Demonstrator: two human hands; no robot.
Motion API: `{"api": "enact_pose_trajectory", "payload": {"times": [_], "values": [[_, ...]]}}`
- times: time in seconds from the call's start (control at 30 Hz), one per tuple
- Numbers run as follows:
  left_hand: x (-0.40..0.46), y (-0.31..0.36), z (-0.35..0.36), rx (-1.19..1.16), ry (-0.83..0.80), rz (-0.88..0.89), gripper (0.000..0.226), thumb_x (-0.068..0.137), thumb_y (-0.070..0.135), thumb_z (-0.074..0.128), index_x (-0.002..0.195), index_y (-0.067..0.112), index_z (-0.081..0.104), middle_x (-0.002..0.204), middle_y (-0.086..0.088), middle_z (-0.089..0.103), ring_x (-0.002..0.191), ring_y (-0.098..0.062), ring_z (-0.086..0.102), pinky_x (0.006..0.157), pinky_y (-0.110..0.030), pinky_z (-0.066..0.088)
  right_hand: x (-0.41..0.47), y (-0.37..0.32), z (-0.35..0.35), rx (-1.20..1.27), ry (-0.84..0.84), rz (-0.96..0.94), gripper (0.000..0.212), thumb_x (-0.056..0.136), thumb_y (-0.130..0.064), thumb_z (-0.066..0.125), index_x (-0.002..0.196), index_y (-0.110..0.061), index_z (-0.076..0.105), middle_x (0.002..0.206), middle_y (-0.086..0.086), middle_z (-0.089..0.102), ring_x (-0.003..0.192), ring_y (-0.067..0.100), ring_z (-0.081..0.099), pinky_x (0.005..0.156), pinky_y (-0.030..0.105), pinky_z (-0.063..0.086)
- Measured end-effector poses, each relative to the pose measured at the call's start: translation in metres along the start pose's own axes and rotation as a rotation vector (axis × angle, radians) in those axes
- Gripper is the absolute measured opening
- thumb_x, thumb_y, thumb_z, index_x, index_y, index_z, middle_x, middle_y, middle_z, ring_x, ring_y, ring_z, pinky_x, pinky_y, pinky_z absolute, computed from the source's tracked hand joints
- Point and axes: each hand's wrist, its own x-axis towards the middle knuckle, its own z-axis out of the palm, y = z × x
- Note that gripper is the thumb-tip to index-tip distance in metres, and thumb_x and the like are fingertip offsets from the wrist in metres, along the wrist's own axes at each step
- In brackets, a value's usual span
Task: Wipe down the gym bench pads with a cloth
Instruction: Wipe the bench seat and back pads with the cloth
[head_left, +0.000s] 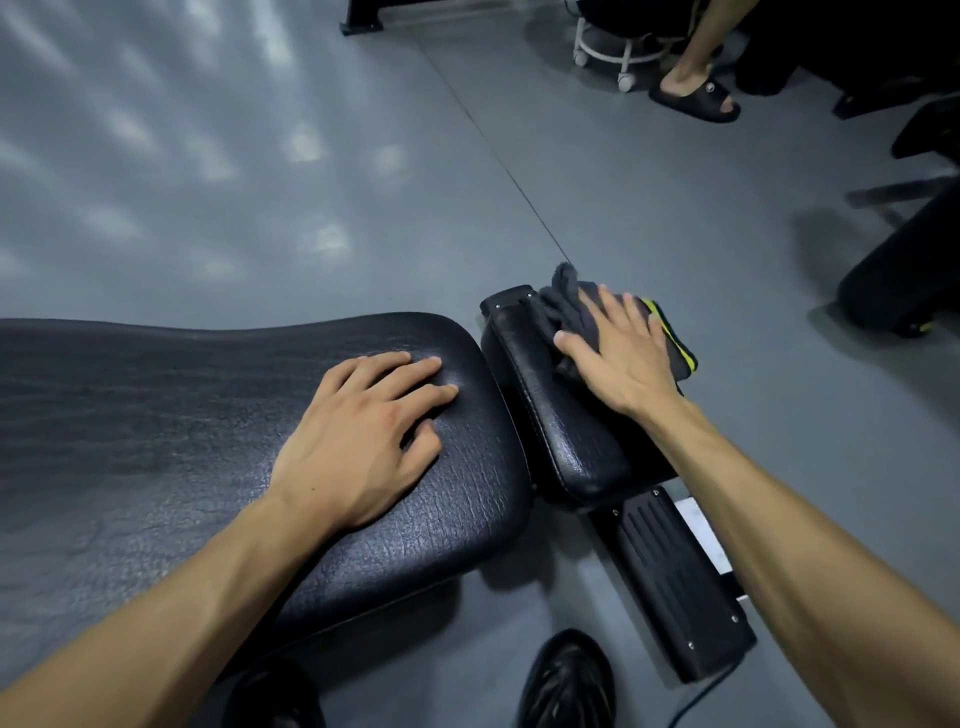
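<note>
Grey gym floor (218, 171) runs wide and bare beyond the bench, crossed by one thin seam. At the top edge, cut off by the frame, I see a white wheeled stool (615, 54) and someone's leg in a black slide sandal (696, 98); dark equipment at far right is too shadowed to name. My large black back pad (156, 426) runs off the left edge. My left hand (358, 441) rests flat on it near its rounded end, fingers straight and slightly spread, holding nothing. Just beside it, across a narrow gap, sits the smaller seat pad (566, 431). My right hand (623, 353) presses the dark grey cloth (566, 301) onto that pad's far end, fingers straight and spread; much of the cloth is hidden beneath my palm. A yellow-green strip (675, 338) shows at the pad's far side; I cannot tell what it belongs to. Below the seat pad lies a ribbed black foot plate (675, 587). My shoe (569, 680) stands on the floor at the bottom edge.
</note>
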Motion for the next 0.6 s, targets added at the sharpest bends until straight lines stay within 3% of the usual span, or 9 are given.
{"api": "enact_pose_trajectory", "payload": {"times": [0.13,0.2,0.27,0.43,0.5,0.6], "values": [[0.000,-0.002,0.001,-0.003,0.008,-0.005,0.043,0.092,0.039,0.047,0.131,0.037,0.064,0.149,0.012,0.055,0.140,-0.017,0.045,0.116,-0.044,0.034,-0.097,0.005,0.011,0.008,0.039,-0.421,0.074,0.094,-0.065,0.041,0.161,-0.043,0.019,0.172,-0.008,0.012,0.159,0.019,0.002,0.128,0.043,-0.001],[0.000,-0.002,0.001,0.001,0.008,0.000,0.043,0.092,0.040,0.046,0.131,0.037,0.064,0.149,0.012,0.054,0.140,-0.017,0.045,0.116,-0.044,0.033,-0.110,0.015,0.010,-0.015,-0.003,-0.510,0.078,0.089,-0.064,0.049,0.160,-0.045,0.022,0.171,-0.011,0.014,0.159,0.017,0.004,0.128,0.042,0.002],[0.000,-0.002,0.001,0.007,0.006,0.002,0.044,0.092,0.040,0.045,0.132,0.038,0.064,0.149,0.013,0.054,0.140,-0.017,0.045,0.116,-0.043,0.032,-0.079,0.015,0.001,-0.027,-0.038,-0.477,0.076,0.087,-0.065,0.049,0.158,-0.047,0.027,0.170,-0.011,0.018,0.159,0.016,0.007,0.128,0.045,0.007],[0.000,-0.001,0.000,0.002,0.004,-0.003,0.044,0.092,0.041,0.045,0.133,0.038,0.063,0.150,0.014,0.053,0.141,-0.015,0.043,0.117,-0.042,0.031,0.040,-0.043,-0.002,-0.026,-0.068,-0.167,0.064,0.096,-0.057,0.047,0.156,-0.042,0.032,0.169,-0.008,0.023,0.158,0.020,0.009,0.126,0.051,0.003],[0.001,-0.001,0.000,0.003,0.000,0.003,0.044,0.092,0.041,0.045,0.133,0.038,0.063,0.150,0.014,0.053,0.141,-0.015,0.043,0.117,-0.042,0.031,0.037,-0.055,0.003,-0.018,-0.054,-0.200,0.061,0.096,-0.053,0.049,0.155,-0.038,0.037,0.167,-0.008,0.029,0.157,0.021,0.012,0.126,0.051,0.002],[0.000,0.000,-0.001,-0.002,-0.002,-0.006,0.044,0.092,0.040,0.047,0.132,0.038,0.064,0.150,0.013,0.053,0.141,-0.017,0.044,0.116,-0.043,0.033,-0.034,-0.038,0.008,-0.029,0.006,-0.437,0.066,0.093,-0.053,0.049,0.156,-0.038,0.037,0.170,-0.009,0.020,0.159,0.019,0.007,0.127,0.048,0.001]]}}
